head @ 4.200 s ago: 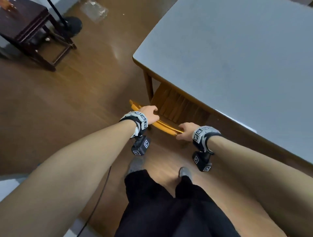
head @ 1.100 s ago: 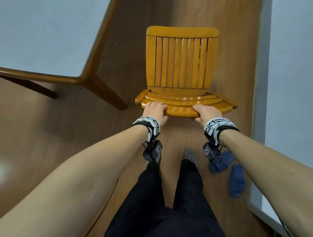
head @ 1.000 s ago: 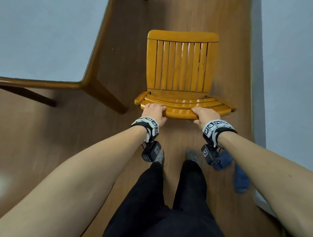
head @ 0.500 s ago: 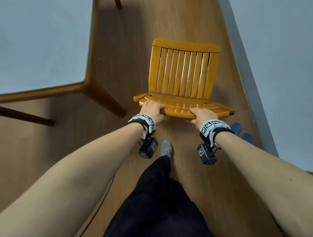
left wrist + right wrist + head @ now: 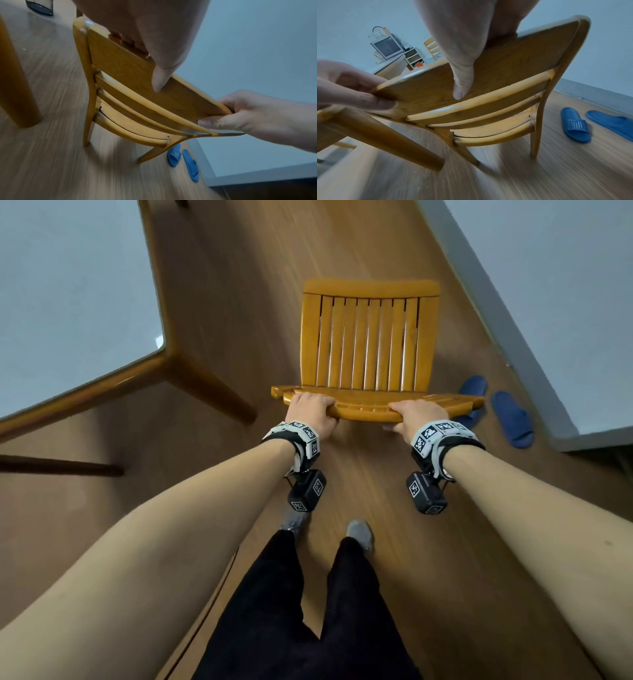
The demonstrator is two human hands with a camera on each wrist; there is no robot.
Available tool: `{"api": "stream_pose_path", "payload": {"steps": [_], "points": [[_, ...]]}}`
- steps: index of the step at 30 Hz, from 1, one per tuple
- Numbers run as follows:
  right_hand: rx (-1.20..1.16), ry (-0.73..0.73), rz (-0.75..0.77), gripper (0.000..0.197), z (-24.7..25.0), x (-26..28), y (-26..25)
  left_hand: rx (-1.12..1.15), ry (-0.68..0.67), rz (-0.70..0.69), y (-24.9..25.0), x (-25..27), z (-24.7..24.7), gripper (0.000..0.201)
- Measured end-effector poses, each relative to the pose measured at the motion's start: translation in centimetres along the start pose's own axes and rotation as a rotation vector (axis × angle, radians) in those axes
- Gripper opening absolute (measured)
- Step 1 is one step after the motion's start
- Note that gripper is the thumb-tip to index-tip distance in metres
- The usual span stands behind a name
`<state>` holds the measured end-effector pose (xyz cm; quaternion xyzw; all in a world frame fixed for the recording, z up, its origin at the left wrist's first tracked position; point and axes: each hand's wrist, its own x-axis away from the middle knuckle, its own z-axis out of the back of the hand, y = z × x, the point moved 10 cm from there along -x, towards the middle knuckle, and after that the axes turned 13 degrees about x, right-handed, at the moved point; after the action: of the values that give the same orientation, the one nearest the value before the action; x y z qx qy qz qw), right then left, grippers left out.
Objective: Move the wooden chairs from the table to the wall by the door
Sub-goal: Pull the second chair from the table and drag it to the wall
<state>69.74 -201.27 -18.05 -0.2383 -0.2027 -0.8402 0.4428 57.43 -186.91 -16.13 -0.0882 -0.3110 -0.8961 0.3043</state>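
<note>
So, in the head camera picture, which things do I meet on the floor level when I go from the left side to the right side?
table → table leg → wooden chair, held by left hand and right hand → blue slippers → wall.

- To the left of your left hand (image 5: pixel 312 413), the table (image 5: pixel 130 378) corner and its slanted leg (image 5: pixel 219 395) crowd the chair (image 5: pixel 368 344).
- Right of your right hand (image 5: pixel 416 414), two blue slippers (image 5: pixel 512 419) lie on the floor (image 5: pixel 260 268) beside the wall (image 5: pixel 548 285).
- Ahead of both hands, bare floor runs between table and wall.
- A chair leg seems just beside the nearer slipper; blur hides any gap.
</note>
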Motion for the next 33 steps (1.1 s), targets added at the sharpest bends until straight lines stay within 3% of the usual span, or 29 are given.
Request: {"api": "stream_pose_path", "payload": {"steps": [4,7,12,15,22,33], "points": [[-0.019,0.041,-0.079,0.021,-0.7,2.2,-1.2,-0.052,-0.020,-0.060,-0.5,0.8,-0.3,0.019],[-0.052,0.056,-0.162,0.019,-1.6,3.8,-2.1,-0.052,-0.056,-0.138,-0.9,1.7,-0.5,0.021],[-0.119,0.031,-0.267,0.029,-3.4,6.5,-4.5,-0.070,-0.125,-0.241,-1.9,4.1,-0.6,0.013],[-0.167,0.033,-0.320,0.031,-4.2,7.9,-5.8,-0.089,-0.181,-0.277,-2.5,4.9,-0.8,0.017],[-0.245,0.064,-0.375,0.016,-3.8,8.1,-6.7,-0.120,-0.202,-0.349,-2.3,3.4,0.5,0.020],[-0.286,0.079,-0.393,0.010,-3.8,8.4,-5.9,-0.133,-0.210,-0.361,-1.9,2.4,1.0,0.029]]}}
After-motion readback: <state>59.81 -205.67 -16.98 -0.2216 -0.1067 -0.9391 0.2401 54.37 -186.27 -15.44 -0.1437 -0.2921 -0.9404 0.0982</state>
